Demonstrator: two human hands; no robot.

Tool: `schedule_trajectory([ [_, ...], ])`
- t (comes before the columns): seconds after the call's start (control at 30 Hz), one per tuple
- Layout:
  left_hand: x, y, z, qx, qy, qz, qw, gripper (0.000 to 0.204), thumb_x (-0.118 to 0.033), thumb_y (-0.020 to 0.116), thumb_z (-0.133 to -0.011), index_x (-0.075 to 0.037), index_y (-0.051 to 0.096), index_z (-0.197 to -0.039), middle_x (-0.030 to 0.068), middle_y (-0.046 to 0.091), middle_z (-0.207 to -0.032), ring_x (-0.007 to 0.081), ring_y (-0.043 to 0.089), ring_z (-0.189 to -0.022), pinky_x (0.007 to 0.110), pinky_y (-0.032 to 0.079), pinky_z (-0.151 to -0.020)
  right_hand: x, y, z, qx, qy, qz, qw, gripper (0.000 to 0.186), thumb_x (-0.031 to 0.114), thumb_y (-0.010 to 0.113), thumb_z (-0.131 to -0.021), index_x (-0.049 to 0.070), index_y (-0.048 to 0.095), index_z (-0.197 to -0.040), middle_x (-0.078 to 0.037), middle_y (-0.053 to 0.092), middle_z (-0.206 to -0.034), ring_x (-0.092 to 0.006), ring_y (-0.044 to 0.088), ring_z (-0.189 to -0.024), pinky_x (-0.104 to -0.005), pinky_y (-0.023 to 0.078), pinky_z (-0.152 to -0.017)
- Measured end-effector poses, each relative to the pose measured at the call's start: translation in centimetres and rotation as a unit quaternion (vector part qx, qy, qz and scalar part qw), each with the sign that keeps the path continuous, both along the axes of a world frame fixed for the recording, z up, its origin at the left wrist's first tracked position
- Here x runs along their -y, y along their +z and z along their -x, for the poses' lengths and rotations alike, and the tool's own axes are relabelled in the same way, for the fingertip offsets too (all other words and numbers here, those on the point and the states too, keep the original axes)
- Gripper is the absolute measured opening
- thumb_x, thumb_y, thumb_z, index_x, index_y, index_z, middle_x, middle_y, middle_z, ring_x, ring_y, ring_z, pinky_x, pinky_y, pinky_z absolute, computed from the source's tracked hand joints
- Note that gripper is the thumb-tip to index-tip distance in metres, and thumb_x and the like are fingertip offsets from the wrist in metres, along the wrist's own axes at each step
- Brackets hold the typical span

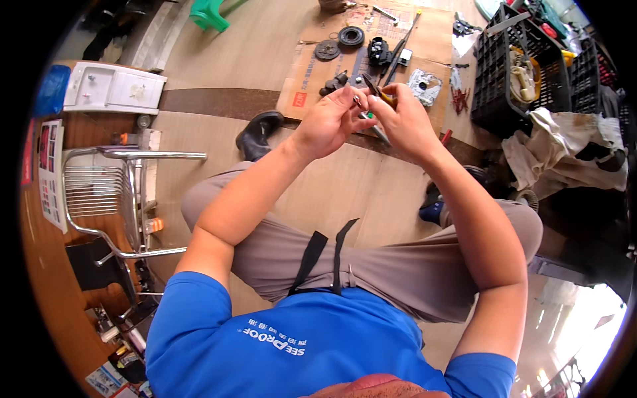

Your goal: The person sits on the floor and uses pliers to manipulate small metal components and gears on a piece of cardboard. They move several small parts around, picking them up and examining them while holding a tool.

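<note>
My right hand (406, 123) is closed round a pair of pliers (386, 99) with dark jaws and yellow on the handles; the jaws point up and away to the left. Close beside it, my left hand (326, 126) pinches a small shiny metal piece (358, 101) between thumb and fingers. Its exact kind is too small to make out. Both hands are raised above the near edge of a cardboard sheet (305, 79). Below them, a silvery rod (380, 134) is partly hidden by the fingers.
On the cardboard lie a black ring (351, 36), a grey disc (326, 50), a black part (379, 52) and a silver housing (424, 87). Red-brown thin pieces (460, 101) lie at its right. Black crates (491, 83) and a rag (564, 149) stand right, a metal-framed chair (99, 189) left.
</note>
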State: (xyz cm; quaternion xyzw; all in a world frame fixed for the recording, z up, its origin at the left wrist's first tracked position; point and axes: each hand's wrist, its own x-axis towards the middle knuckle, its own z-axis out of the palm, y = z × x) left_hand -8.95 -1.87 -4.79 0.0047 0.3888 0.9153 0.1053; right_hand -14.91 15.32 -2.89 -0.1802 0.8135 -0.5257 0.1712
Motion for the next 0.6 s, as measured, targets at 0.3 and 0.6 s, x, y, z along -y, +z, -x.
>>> schedule_trajectory([
  [0.3, -3.2, 4.7, 1.2, -0.002, 0.082, -0.042, 0.996, 0.037, -0.032, 0.035, -0.104, -0.002, 0.054, -0.095, 0.012, 0.061, -0.101, 0.0231, 0.061, -0.095, 0.038, 0.051, -0.083, -0.5, 3.3, -1.1, -0.144, 0.007, -0.009, 0.99, 0.048, 0.029, 0.072, -0.08, -0.001, 0.056, -0.115, -0.019, 0.063, -0.104, -0.0326, 0.062, -0.097, -0.0384, 0.049, -0.084],
  [0.6, -1.8, 9.0, 0.7, 0.107, 0.143, 0.104, 0.978, 0.035, -0.037, 0.037, -0.102, -0.009, 0.053, -0.09, 0.005, 0.061, -0.089, 0.015, 0.06, -0.065, 0.028, 0.046, -0.056, -8.4, 17.7, -6.7, -0.373, -0.096, 0.163, 0.908, 0.039, 0.015, 0.063, -0.089, 0.0, 0.054, -0.124, -0.014, 0.06, -0.116, -0.0203, 0.06, -0.099, -0.0277, 0.05, -0.079],
])
